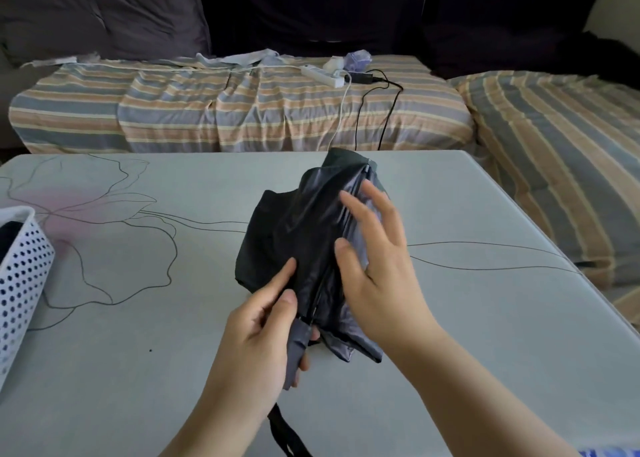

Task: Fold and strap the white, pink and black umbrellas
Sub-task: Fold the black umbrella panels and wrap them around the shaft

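A black umbrella (298, 234) is collapsed, its loose canopy bunched over the middle of the pale table (138, 370), tip pointing away from me. My left hand (263, 338) grips its grey handle near the canopy's base, thumb pressing the cloth. My right hand (377, 259) lies on the canopy's right side with fingers spread, smoothing the folds. A black wrist strap (287, 436) hangs from the handle toward me. No white or pink umbrella shows.
A white perforated basket (20, 283) stands at the table's left edge with something dark inside. Behind the table is a sofa under a striped cover (242, 117), with a power strip (322, 75) and cables on it.
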### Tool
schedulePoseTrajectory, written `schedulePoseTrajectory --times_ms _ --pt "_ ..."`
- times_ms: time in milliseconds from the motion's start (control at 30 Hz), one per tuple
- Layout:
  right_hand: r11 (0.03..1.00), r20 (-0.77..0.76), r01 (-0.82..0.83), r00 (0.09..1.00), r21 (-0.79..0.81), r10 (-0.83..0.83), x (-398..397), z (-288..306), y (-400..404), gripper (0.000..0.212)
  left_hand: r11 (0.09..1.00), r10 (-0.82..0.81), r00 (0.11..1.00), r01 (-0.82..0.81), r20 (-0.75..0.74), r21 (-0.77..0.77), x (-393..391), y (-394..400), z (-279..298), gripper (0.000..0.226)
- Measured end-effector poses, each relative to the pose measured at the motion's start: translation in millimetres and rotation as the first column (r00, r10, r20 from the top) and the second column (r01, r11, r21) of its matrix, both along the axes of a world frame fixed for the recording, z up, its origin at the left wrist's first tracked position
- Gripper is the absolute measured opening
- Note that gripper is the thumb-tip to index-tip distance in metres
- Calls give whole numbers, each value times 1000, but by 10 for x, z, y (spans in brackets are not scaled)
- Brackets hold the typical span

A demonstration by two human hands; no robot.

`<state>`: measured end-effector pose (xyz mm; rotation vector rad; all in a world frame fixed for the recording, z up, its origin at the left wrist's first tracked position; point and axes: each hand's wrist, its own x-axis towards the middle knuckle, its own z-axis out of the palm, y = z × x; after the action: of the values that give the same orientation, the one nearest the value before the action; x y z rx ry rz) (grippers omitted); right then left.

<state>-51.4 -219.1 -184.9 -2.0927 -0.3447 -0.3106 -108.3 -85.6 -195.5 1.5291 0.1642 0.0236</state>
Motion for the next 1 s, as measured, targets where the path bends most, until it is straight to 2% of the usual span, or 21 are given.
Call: schedulePoseTrajectory --times_ms 133,200,267,367,433,500,600,700,800,867,1000 --pt "991 -6 2 1000 -132 -3 31 -5 -35 49 999 -23 999 23 23 -26 -8 14 76 33" --pt "995 -24 20 999 -100 -23 117 39 -94 51 997 -65 998 65 16 -35 -53 0 88 35" --pt "995 -50 55 997 -78 -59 221 94 -180 53 993 -110 994 110 4 -33 -92 -16 79 49" --pt "996 -103 77 991 -55 -82 306 140 -282 54 993 -97 995 95 -19 -71 -95 -61 63 55" --pt "982 -139 173 977 72 -162 300 142 -333 55 989 -54 998 49 -37 -138 -36 -58 47 54" --pt "929 -209 322 936 181 -284 264 124 -367 54 977 -8 999 -1 -45 -212 52 -15 26 57" --pt "847 -437 492 819 200 -372 216 35 -385 45 952 60 998 -68 -37 -299 108 78 70 54" --pt "851 -742 505 624 145 -244 197 -93 -355 43 927 82 996 -87 -31 -364 214 201 64 44" --pt "879 -877 413 480 239 13 137 -196 -273 47 937 -32 999 33 8 -348 255 361 -5 37" --pt "858 -873 385 469 340 135 98 -216 -197 45 896 -30 1000 24 -6 -443 265 322 27 40" --pt "785 -795 435 596 442 118 119 -167 -173 34 864 -15 1000 21 15 -502 191 274 29 46"
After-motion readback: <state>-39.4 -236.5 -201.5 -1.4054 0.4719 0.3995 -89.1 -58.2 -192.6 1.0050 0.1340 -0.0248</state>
